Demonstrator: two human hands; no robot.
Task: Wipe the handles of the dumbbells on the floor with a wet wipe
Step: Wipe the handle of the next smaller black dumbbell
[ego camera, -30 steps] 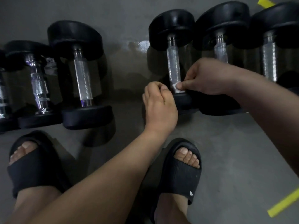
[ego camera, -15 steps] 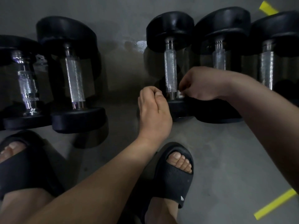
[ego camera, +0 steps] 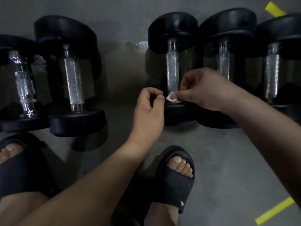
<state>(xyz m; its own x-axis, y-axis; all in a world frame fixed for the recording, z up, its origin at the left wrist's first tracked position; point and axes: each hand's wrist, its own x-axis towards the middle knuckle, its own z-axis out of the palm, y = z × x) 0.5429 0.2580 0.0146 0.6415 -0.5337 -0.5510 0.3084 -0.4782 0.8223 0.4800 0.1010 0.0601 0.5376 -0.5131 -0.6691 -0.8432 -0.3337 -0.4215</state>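
Low on the dumbbell handle (ego camera: 172,69), right hand (ego camera: 206,90) pinching a white wet wipe (ego camera: 171,97); left hand (ego camera: 149,111) just beside, fingers curled, grasping nothing

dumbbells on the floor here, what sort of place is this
Most likely a gym or home workout room: a row of black dumbbells with knurled metal handles lies on a bare grey floor, and strips of yellow tape mark that floor.
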